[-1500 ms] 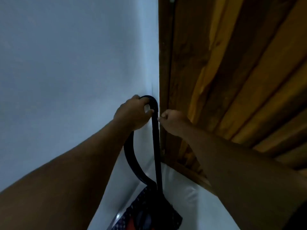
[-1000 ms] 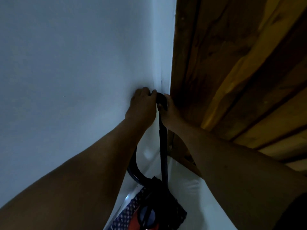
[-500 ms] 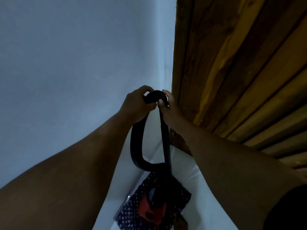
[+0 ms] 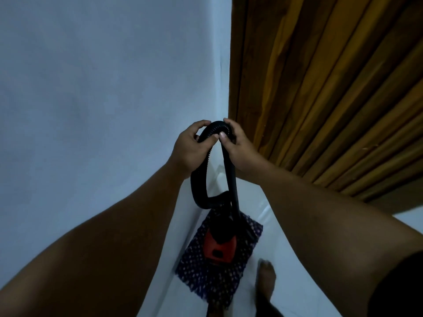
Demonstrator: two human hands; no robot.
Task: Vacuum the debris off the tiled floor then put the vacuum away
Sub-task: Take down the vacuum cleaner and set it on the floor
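**Hose bend held up in the corner, vacuum on the mat below**

Since half a second before, the view had tipped lower, so more of the red-and-black vacuum (image 4: pixel 218 244), the dotted dark mat (image 4: pixel 199 268) under it and a bare foot (image 4: pixel 266 280) showed at the bottom of the frame; the hands sat about where they had been, at the centre. The left hand (image 4: pixel 188 149) was curled round the ribbed black hose (image 4: pixel 198 179) at its bend, thumb and fingers closed on it; the right hand (image 4: pixel 238 147) pinched the other side of the same bend. The hose hung as a narrow loop, long axis running top to bottom of the frame, bend uppermost, both ends dropping to the vacuum in the lower centre; white wall (image 4: pixel 91 88) filled the left, wooden door (image 4: pixel 320 88) the upper right, pale floor (image 4: pixel 286 282) lay beneath.
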